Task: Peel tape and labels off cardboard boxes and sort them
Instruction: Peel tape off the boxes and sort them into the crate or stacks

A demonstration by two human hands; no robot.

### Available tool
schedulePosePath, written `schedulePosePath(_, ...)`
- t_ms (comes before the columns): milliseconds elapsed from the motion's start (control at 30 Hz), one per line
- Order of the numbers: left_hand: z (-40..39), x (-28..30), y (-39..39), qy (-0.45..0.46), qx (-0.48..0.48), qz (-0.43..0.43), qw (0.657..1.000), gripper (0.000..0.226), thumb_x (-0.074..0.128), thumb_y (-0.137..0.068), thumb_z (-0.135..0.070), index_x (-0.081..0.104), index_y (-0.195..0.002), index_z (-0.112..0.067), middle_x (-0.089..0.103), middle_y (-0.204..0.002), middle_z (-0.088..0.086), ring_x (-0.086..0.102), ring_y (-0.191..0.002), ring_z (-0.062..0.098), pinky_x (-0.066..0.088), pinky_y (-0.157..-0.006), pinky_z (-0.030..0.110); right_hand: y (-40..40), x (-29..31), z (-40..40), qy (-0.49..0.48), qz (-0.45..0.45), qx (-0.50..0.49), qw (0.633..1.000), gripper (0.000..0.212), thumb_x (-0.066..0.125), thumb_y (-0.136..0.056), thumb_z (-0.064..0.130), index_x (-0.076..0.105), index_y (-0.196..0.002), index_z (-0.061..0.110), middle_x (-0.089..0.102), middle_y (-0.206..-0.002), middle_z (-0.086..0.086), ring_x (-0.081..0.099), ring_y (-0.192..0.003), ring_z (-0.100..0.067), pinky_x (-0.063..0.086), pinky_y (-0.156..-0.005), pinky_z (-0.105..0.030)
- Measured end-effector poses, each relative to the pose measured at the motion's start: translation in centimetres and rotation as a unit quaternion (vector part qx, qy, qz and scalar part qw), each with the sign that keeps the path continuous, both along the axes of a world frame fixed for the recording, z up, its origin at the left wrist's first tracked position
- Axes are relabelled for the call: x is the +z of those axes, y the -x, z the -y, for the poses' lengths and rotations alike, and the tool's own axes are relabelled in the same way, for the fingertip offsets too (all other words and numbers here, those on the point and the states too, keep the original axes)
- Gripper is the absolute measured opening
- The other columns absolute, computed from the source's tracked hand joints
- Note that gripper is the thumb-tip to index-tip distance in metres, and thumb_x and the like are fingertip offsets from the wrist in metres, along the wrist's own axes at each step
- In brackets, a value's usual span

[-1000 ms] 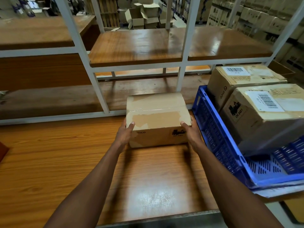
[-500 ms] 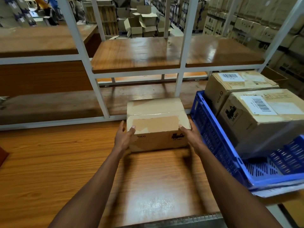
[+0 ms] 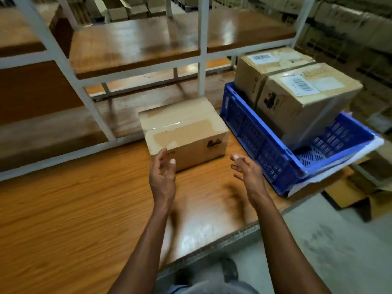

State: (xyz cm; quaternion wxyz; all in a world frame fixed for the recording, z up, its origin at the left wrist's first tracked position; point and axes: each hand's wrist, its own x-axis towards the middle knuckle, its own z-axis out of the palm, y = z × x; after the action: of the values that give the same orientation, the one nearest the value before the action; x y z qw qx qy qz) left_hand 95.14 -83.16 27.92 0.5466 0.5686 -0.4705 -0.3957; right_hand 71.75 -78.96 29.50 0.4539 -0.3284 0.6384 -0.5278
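Head view showed the small cardboard box (image 3: pixel 184 134) sitting on the wooden table (image 3: pixel 63 209), close against the white shelf frame (image 3: pixel 99 122) and just beside the blue crate (image 3: pixel 261 149). Its top carried a bare brown patch where a label looked already torn away, though a strip of clear tape (image 3: pixel 167 125) shone along the flap seam, so I judged that box only partly done. In the crate, two bigger boxes waited: the front box (image 3: pixel 305 107) and the rear box (image 3: pixel 265 66), each with its barcode label in place, so most of the work was left.

My left hand (image 3: pixel 162 177) and right hand (image 3: pixel 247 172) hung just short of the small box, fingers loosely spread, holding nothing. Half a second before, both had been pressed to its sides; now they had let go and drawn back, and the view had swung leftward and down.
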Motion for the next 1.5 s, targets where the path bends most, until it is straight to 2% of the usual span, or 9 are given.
schedulePosePath(133, -3.8, -1.7, 1.8, -0.063, -0.122, -0.023, 0.99, 0.029, 0.061, -0.103, -0.029, 0.065, -0.131, -0.028, 0.071, -0.119, -0.002, 0.069, -0.101, 0.019, 0.055, -0.085, 0.036, -0.4, -1.5, -6.8, -0.035, 0.007, -0.068, 0.997, 0.019, 0.062, -0.102, 0.033, 0.075, -0.105, 0.02, 0.077, -0.111, 0.0, 0.071, -0.096, -0.023, 0.053, -0.085, -0.038)
schedulePosePath(300, -9.8, -4.1, 5.0, -0.187, -0.295, -0.048, 0.936, 0.018, 0.055, -0.106, -0.019, 0.067, -0.12, -0.021, 0.073, -0.099, 0.005, 0.065, -0.076, 0.014, 0.051, -0.066, 0.026, 0.0, -4.7, -15.8, -0.098, 0.007, -0.171, 0.98, 0.02, 0.066, -0.101, 0.027, 0.076, -0.109, 0.012, 0.079, -0.104, -0.004, 0.07, -0.085, -0.017, 0.053, -0.08, -0.033)
schedulePosePath(633, -23.0, -9.7, 9.9, -0.362, -0.459, 0.085, 0.807, 0.026, 0.053, -0.107, -0.031, 0.071, -0.115, -0.014, 0.074, -0.103, 0.009, 0.063, -0.075, 0.018, 0.045, -0.066, 0.029, 1.7, -10.6, -35.9, -0.23, 0.1, -0.294, 0.922, 0.018, 0.06, -0.103, 0.027, 0.073, -0.109, 0.015, 0.076, -0.11, -0.005, 0.068, -0.087, -0.02, 0.049, -0.071, -0.028)
schedulePosePath(767, -31.0, -13.2, 12.7, -0.463, -0.468, 0.023, 0.752, 0.014, 0.057, -0.099, -0.03, 0.065, -0.101, -0.019, 0.065, -0.086, -0.002, 0.057, -0.064, 0.014, 0.045, -0.053, 0.022, 0.8, -13.4, -47.0, -0.252, 0.168, -0.334, 0.893, 0.024, 0.06, -0.101, 0.027, 0.072, -0.117, 0.014, 0.074, -0.1, 0.0, 0.065, -0.077, -0.018, 0.047, -0.062, -0.024)
schedulePosePath(900, -41.4, -15.9, 13.7, -0.584, -0.445, -0.021, 0.679, 0.029, 0.05, -0.104, -0.041, 0.065, -0.107, -0.017, 0.066, -0.106, 0.002, 0.063, -0.091, 0.023, 0.048, -0.09, 0.036, -1.1, -15.6, -59.5, -0.266, 0.252, -0.387, 0.846, 0.026, 0.057, -0.102, 0.031, 0.07, -0.119, 0.016, 0.073, -0.1, 0.001, 0.067, -0.077, -0.019, 0.046, -0.061, -0.024)
schedulePosePath(967, -46.0, -17.0, 14.2, -0.595, -0.464, 0.014, 0.656, 0.034, 0.047, -0.106, -0.042, 0.066, -0.116, -0.015, 0.067, -0.119, 0.005, 0.063, -0.103, 0.028, 0.043, -0.102, 0.04, -1.8, -16.6, -65.3, -0.26, 0.286, -0.435, 0.813, 0.025, 0.057, -0.102, 0.032, 0.071, -0.117, 0.016, 0.074, -0.103, 0.001, 0.069, -0.081, -0.019, 0.047, -0.062, -0.024)
schedulePosePath(1167, -56.1, -17.0, 19.1, -0.581, -0.541, 0.099, 0.601, 0.032, 0.048, -0.106, -0.04, 0.067, -0.113, -0.016, 0.068, -0.113, 0.003, 0.063, -0.104, 0.028, 0.045, -0.098, 0.039, -4.2, -19.6, -79.5, -0.185, 0.39, -0.589, 0.683, 0.024, 0.053, -0.105, 0.033, 0.07, -0.105, 0.015, 0.072, -0.114, -0.005, 0.068, -0.095, -0.025, 0.046, -0.071, -0.029)
schedulePosePath(1333, -60.9, -17.0, 25.3, -0.517, -0.621, 0.199, 0.555, 0.025, 0.046, -0.106, -0.032, 0.061, -0.089, -0.021, 0.053, -0.081, -0.001, 0.044, -0.064, 0.017, 0.035, -0.053, 0.025, -4.0, -21.4, -84.7, -0.206, 0.393, -0.62, 0.648, 0.022, 0.06, -0.102, 0.032, 0.07, -0.1, 0.012, 0.072, -0.097, -0.004, 0.067, -0.078, -0.024, 0.043, -0.066, -0.027)
schedulePosePath(1500, -61.5, -19.3, 32.9, -0.358, -0.694, 0.347, 0.52, 0.021, 0.057, -0.102, -0.025, 0.074, -0.103, -0.012, 0.073, -0.087, 0.006, 0.062, -0.072, 0.024, 0.048, -0.066, 0.029, 0.1, -23.3, -88.2, -0.189, 0.4, -0.626, 0.642, 0.017, 0.065, -0.098, 0.023, 0.064, -0.087, 0.01, 0.062, -0.071, -0.003, 0.054, -0.047, -0.015, 0.031, -0.045, -0.016)
